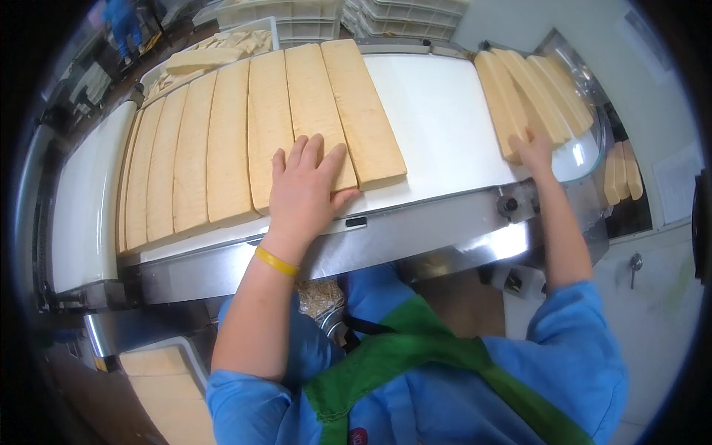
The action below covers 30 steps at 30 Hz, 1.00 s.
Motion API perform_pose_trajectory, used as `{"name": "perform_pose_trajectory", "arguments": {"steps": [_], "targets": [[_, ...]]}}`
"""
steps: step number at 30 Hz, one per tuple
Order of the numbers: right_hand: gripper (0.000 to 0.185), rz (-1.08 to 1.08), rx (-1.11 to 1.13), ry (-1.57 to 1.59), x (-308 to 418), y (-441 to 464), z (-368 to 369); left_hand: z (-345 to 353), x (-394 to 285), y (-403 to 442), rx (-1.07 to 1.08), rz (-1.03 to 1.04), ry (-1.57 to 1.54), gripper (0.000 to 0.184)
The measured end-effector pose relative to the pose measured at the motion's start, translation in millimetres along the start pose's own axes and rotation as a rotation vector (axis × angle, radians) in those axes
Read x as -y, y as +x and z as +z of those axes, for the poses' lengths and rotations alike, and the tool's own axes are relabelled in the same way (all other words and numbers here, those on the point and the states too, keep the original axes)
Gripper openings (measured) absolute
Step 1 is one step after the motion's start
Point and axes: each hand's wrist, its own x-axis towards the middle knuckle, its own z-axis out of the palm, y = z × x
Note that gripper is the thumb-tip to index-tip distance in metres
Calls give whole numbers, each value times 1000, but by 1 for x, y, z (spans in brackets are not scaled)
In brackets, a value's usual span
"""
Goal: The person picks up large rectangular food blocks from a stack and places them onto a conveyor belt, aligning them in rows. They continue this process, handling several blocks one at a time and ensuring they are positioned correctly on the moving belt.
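My left hand [305, 194] lies flat, fingers spread, over the near ends of a row of long, pale-yellow, bread-like slabs. It touches one slab [317, 104] and the neighbour on its left [268, 96]. Another slab [363, 111] sits at the row's right end, slightly askew. The row rests on a white conveyor belt [434, 111]. At the belt's right end, my right hand [535, 154] has its fingers closed at the near end of a similar slab [500, 96]. More slabs [560, 93] lean beside that one; my fingertips are partly hidden between them.
A metal rail [415, 226] with a black knob [507, 205] runs along the belt's near side. Behind stand a crate of cut pieces [252, 37] and stacked white crates [408, 18]. A tray of slabs [194, 363] is low left. A person in blue [122, 26] is far back.
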Motion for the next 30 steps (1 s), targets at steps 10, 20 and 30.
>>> {"name": "perform_pose_trajectory", "arguments": {"steps": [10,20,30], "targets": [[68,125,-31,-279,-113,57,11,-3,3,-1,39,-33,54,67],[62,698,499,609,-135,48,-20,-5,9,-3,57,-63,41,67],[60,72,245,267,47,6,6,-8,16,-8,40,-59,52,67]]}}
